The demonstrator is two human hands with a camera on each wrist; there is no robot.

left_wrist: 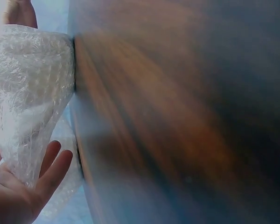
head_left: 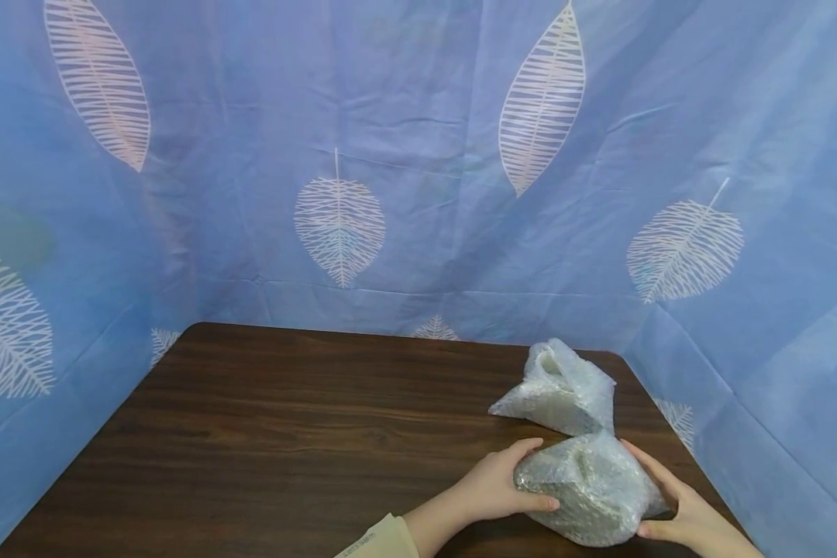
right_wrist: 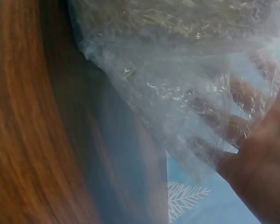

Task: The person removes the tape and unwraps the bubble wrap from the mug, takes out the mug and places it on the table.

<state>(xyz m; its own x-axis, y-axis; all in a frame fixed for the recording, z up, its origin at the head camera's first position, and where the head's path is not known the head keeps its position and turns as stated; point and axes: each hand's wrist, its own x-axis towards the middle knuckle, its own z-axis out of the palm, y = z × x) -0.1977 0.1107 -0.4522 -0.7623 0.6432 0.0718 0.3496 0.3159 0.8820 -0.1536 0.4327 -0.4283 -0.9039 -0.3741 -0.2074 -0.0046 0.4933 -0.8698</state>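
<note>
A bubble-wrapped bundle (head_left: 586, 488) sits at the front right of the table, its clear wrap crumpled and what lies inside blurred by the film. My left hand (head_left: 498, 480) holds its left side, thumb in front and fingers toward the back. On the opposite side, my right hand (head_left: 683, 504) grips the bundle, with fingers (right_wrist: 233, 126) showing through a loose flap of wrap. The left wrist view has the left hand (left_wrist: 23, 186) around a tapering corner of the wrap. Just behind stands a second bubble-wrapped bundle (head_left: 565, 391), close against the first, with no hand on it.
The dark wood-grain table (head_left: 286, 442) has rounded back corners. A blue curtain (head_left: 425, 232) with white leaf prints surrounds it at the back and sides. The table's right edge runs close beside the right hand.
</note>
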